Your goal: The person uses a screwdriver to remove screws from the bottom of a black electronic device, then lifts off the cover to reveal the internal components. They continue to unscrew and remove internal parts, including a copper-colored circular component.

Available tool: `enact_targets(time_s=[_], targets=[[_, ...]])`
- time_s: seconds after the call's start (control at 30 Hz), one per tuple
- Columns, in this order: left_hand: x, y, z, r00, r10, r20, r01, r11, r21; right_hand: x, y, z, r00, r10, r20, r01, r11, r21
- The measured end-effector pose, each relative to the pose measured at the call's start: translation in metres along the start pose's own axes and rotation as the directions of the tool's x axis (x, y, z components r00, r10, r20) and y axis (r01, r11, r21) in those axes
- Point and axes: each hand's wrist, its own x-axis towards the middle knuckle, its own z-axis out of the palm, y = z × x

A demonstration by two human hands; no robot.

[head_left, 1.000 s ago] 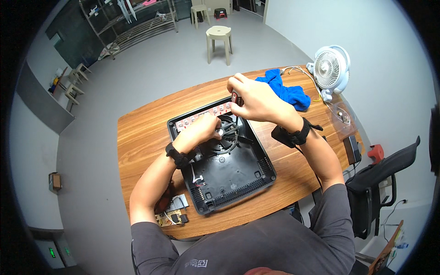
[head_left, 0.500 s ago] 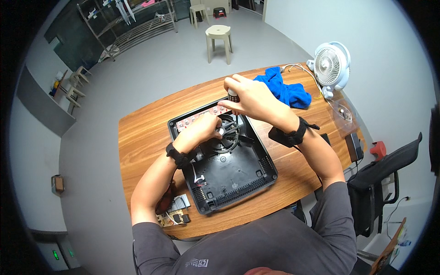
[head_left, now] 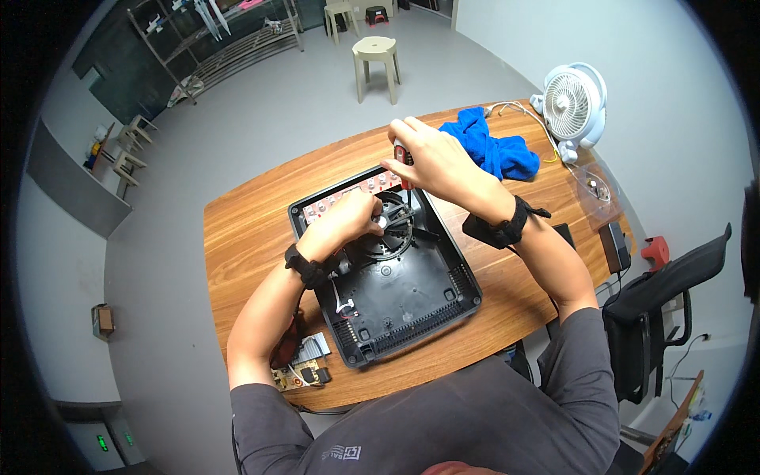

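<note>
Opened black plastic appliance housing [head_left: 396, 277] lying flat at the centre of the brown wooden table [head_left: 237, 237], its round black fan [head_left: 392, 229] toward the far end; left hand [head_left: 348, 222] resting on the fan's left rim, fingers curled and pressed onto a small pale part there; right hand [head_left: 431, 158] raised just beyond the fan, fingers closed around a red-and-black-handled screwdriver [head_left: 402, 158] held upright with its shaft pointing down at the fan; black straps on both wrists; crumpled blue cloth [head_left: 491, 146] on the far right of the table; white desk fan [head_left: 574, 103] farther right; green circuit board [head_left: 301, 368] at the near left edge; beige plastic stool [head_left: 376, 55] on the floor beyond.
</note>
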Motion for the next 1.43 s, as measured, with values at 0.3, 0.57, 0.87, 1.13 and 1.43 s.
enact_targets(time_s=[0.3,0.57,0.87,1.13,1.43], targets=[[-0.002,0.0,0.0,1.0,0.009,-0.011,-0.009,1.0,0.018,-0.005,-0.013,-0.003,0.997,-0.014,-0.075,0.014,1.0,-0.007],[-0.002,0.009,-0.007,1.0,0.018,0.018,-0.02,0.993,0.117,-0.007,-0.003,0.004,0.996,0.021,-0.086,-0.012,0.995,0.098],[0.0,0.014,-0.019,0.996,-0.016,0.088,-0.003,0.978,0.208,-0.008,0.0,0.003,0.999,0.008,-0.044,-0.004,0.995,0.097],[-0.002,0.009,-0.015,0.999,-0.013,0.044,0.005,0.982,0.188,-0.008,-0.004,0.0,0.997,0.009,-0.076,0.0,0.993,0.118],[0.007,0.021,-0.022,0.999,0.033,-0.036,-0.026,0.986,0.166,-0.012,-0.003,-0.005,0.999,-0.019,-0.049,0.027,0.984,0.176]])
